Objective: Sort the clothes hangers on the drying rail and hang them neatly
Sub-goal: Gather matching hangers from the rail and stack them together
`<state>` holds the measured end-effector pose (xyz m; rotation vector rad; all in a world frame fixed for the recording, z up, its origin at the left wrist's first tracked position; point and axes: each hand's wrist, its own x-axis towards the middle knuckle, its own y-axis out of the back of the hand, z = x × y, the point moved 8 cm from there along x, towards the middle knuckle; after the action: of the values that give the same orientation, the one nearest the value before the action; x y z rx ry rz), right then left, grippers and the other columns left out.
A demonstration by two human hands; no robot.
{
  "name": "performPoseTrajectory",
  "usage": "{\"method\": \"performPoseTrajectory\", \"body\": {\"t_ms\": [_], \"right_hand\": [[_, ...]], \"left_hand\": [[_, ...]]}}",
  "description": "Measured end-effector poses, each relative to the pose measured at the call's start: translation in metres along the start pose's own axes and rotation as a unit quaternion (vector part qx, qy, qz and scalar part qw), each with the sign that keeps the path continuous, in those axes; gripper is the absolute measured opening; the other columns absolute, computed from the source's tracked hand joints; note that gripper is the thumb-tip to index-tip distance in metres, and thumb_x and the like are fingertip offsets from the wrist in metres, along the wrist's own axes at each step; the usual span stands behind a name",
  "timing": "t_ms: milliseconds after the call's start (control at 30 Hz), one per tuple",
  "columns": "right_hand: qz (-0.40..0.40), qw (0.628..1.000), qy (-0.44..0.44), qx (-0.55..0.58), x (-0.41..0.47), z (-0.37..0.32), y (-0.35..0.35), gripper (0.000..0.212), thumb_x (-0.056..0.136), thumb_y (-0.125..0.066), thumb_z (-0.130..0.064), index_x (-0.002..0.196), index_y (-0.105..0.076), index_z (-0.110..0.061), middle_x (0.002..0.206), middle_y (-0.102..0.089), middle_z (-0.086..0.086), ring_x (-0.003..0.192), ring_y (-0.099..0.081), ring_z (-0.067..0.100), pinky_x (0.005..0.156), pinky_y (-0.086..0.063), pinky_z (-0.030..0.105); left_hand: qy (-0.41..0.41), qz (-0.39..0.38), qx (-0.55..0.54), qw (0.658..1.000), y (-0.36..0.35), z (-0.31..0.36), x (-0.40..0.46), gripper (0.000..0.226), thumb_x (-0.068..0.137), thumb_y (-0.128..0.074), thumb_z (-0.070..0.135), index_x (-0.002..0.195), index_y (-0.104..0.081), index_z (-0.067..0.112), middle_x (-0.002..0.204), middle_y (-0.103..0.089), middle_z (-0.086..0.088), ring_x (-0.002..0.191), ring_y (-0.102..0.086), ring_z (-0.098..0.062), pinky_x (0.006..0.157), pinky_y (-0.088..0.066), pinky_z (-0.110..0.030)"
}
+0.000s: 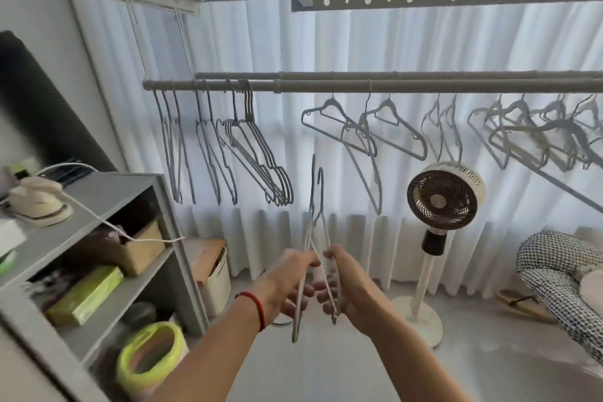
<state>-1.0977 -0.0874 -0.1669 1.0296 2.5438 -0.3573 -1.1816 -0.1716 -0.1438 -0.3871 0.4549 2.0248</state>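
L hand [287, 281] & R hand [342, 284] fingers clamp hangers [318, 206], rail [359, 86] gap above

- Two rails [391, 85] across the upper middle, one behind the other, before the curtain [326, 42].
- On the front rail, left part: bunched hangers [254, 147]; further right: spread hangers [528, 134].
- Below the rails, centre: both hands [313, 287] side by side, each on a held hanger [318, 238].
- Left: shelf [107, 192], iron [39, 202] on top.
- Right of the hands: fan [443, 196] on the floor; chair [561, 274] far right.
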Motion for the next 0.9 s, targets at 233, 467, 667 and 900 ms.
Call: {"method": "performPoseTrajectory", "body": {"t_ms": [233, 467, 667, 900], "right_hand": [[0.064, 0.981, 0.165, -0.084, 0.001, -0.144, 0.003, 0.041, 0.08, -0.046, -0.055, 0.092, -0.062, -0.018, 0.096, -0.074, 0.018, 0.069, -0.077, 0.032, 0.061, -0.053, 0.038], [0.028, 0.976, 0.2, -0.076, 0.029, -0.209, 0.006, 0.035, 0.084, -0.048, -0.052, 0.09, -0.06, -0.019, 0.107, -0.071, 0.021, 0.077, -0.077, 0.031, 0.06, -0.056, 0.035], [-0.017, 0.979, 0.176, -0.099, 0.06, -0.223, -0.001, 0.032, 0.091, -0.05, -0.047, 0.09, -0.052, -0.015, 0.081, -0.069, 0.018, 0.059, -0.072, 0.025, 0.053, -0.057, 0.031], [-0.082, 0.978, 0.126, -0.142, 0.078, -0.185, -0.012, 0.064, 0.099, -0.041, -0.052, 0.141, -0.041, -0.004, 0.106, -0.068, 0.019, 0.079, -0.078, 0.034, 0.07, -0.065, 0.044]], "left_hand": [[-0.076, 0.054, -0.015, 0.996, 0.026, 0.115, 0.006, 0.032, 0.09, -0.052, 0.046, 0.105, -0.048, 0.019, 0.09, -0.064, -0.017, 0.063, -0.053, -0.023, 0.057, -0.048, -0.031], [-0.09, 0.092, -0.032, 0.991, 0.045, 0.183, 0.033, 0.043, 0.084, -0.057, 0.048, 0.108, -0.043, 0.015, 0.095, -0.069, -0.026, 0.064, -0.055, -0.027, 0.062, -0.049, -0.034], [-0.037, 0.091, -0.064, 0.993, 0.062, 0.191, 0.063, 0.065, 0.081, -0.063, 0.045, 0.129, -0.039, 0.009, 0.105, -0.063, -0.027, 0.072, -0.056, -0.029, 0.062, -0.05, -0.035], [-0.006, 0.123, -0.029, 0.992, 0.069, 0.164, 0.072, 0.065, 0.081, -0.065, 0.05, 0.13, -0.044, 0.011, 0.107, -0.069, -0.028, 0.081, -0.07, -0.036, 0.078, -0.059, -0.045]]}}
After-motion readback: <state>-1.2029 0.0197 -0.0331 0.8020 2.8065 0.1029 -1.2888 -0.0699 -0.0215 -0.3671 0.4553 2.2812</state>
